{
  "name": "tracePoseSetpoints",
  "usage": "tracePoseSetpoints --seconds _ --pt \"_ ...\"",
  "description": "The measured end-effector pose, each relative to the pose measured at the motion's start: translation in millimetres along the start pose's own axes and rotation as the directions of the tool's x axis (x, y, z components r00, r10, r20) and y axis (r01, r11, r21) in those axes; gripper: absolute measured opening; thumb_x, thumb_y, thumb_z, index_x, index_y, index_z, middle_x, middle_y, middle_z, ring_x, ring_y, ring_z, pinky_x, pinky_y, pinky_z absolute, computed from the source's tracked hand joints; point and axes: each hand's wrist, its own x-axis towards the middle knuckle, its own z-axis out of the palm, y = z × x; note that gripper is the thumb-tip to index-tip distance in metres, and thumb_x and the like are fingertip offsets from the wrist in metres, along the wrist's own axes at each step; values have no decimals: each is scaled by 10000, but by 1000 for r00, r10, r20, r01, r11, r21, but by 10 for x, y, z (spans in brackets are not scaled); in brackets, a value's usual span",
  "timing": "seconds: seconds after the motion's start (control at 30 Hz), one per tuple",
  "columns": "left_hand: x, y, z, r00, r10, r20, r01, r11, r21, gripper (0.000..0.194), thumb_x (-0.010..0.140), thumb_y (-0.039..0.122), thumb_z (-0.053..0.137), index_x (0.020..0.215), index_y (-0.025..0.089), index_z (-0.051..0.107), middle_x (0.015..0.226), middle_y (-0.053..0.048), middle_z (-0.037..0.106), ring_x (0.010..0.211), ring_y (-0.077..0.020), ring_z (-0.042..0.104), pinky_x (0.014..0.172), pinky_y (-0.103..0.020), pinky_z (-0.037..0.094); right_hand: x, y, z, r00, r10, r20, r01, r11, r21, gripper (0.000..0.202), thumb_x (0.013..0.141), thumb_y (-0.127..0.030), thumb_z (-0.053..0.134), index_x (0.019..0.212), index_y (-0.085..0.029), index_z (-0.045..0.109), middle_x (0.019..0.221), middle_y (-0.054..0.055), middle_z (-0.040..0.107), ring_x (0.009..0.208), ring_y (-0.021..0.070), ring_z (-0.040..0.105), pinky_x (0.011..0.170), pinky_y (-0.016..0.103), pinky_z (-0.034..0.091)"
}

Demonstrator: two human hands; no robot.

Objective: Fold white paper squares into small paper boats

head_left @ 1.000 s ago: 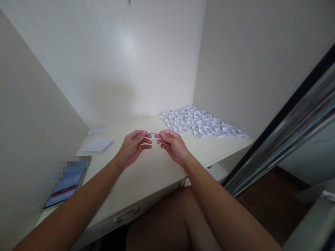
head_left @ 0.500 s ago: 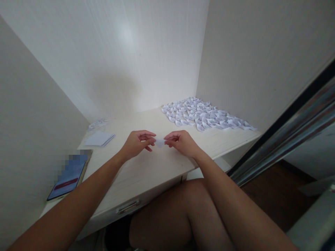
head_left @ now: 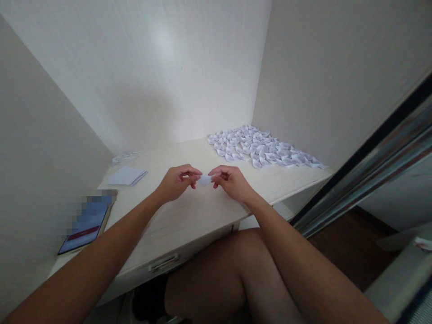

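Note:
A small piece of white paper (head_left: 205, 180), folded to a downward point, is held over the middle of the desk. My left hand (head_left: 178, 182) pinches its left end between thumb and fingertips. At the other end, my right hand (head_left: 230, 181) grips it the same way. Many folded white paper pieces (head_left: 259, 148) lie massed at the back right of the desk. To the left of my hands rests a stack of white paper sheets (head_left: 126, 175).
Behind the stack lie thin white paper strips (head_left: 125, 157). A tablet or phone (head_left: 86, 227) leans near the left wall, its screen partly blurred out. The desk (head_left: 175, 220) has a drawer handle (head_left: 164, 262) in front, above my legs. Walls enclose it at the back and both sides.
My fingers have closed in a little around the white paper, and the left fingers are more curled. The view has shifted slightly.

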Motion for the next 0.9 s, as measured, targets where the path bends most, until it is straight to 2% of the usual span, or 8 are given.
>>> tracePoseSetpoints --seconds 0.1,0.23,0.37,0.47,0.6,0.73,0.9 --pt "6 14 -42 996 -24 84 22 1000 17 110 776 292 780 833 202 810 710 -51 699 528 -122 595 492 -211 520 -29 14 -15 998 16 57 -15 1000 -20 111 785 -216 680 865 -192 753 661 -5 688 549 130 608 565 255 458" --pt "8 42 -52 994 -11 112 2 997 76 88 788 272 762 830 219 818 730 -57 718 551 -117 577 488 -183 486 -50 31 -29 997 9 75 0 993 -115 163 814 -168 644 898 -208 778 626 -22 653 542 119 584 571 250 428" --pt "3 47 -62 990 -20 139 8 997 83 73 777 272 778 815 221 814 689 -47 706 537 -119 568 476 -182 473 -55 29 -49 992 40 123 -25 992 -120 185 810 -156 654 927 -207 787 670 -12 682 551 117 598 570 248 441" --pt "0 34 -86 981 -86 174 79 996 46 107 769 296 792 819 203 810 623 -42 676 498 -125 568 449 -192 467 -54 20 -69 986 60 153 -46 995 -92 157 802 -179 670 909 -200 783 733 5 713 570 123 623 565 249 464" --pt "1 38 -106 963 -166 214 165 986 24 121 746 294 817 820 198 811 602 -43 674 487 -128 577 452 -199 477 -63 13 -88 976 76 204 -65 996 -60 168 791 -174 667 918 -197 776 690 -4 700 584 129 630 575 247 480" --pt "-3 84 -81 945 -212 250 239 968 -80 166 699 297 865 807 184 810 630 -60 697 508 -139 608 488 -221 510 -80 -6 -97 967 83 242 -90 996 20 141 761 -183 693 886 -201 757 692 -10 707 595 128 619 592 250 493" --pt "-12 122 -53 967 -169 190 202 965 -166 209 749 358 843 870 189 819 628 -53 701 516 -147 612 509 -246 519 -74 -69 -87 965 78 250 -122 979 165 170 734 -231 750 901 -205 735 681 -27 707 601 128 624 611 257 490"
